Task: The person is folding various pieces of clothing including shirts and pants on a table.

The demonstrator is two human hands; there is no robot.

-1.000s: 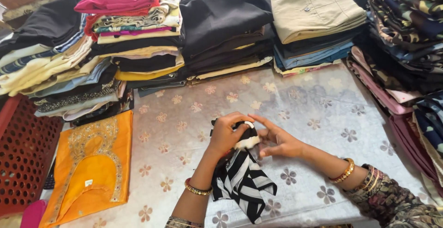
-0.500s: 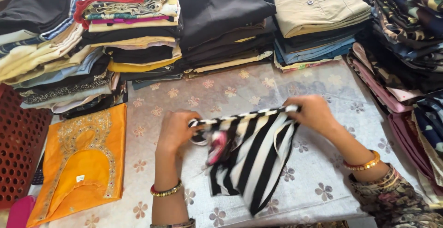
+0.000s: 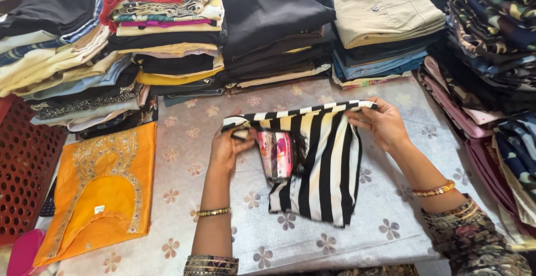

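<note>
Striped black-and-white cloth (image 3: pixel 321 164) is hanging stretched between both hands above the flowered table cover (image 3: pixel 391 220). The left hand (image 3: pixel 226 150) is pinching one top corner closed, the right hand (image 3: pixel 379 125) the other. It looks light, soft and limp, best held by those corners. Stacks of folded clothes (image 3: pixel 268 24) are lying behind.

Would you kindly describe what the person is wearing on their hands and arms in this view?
The left hand is bare, with a thin gold beaded bangle at the wrist and a dark patterned sleeve cuff below it. The right hand wears a gold and orange bangle, then more bangles, above a dark floral patterned sleeve.
</note>
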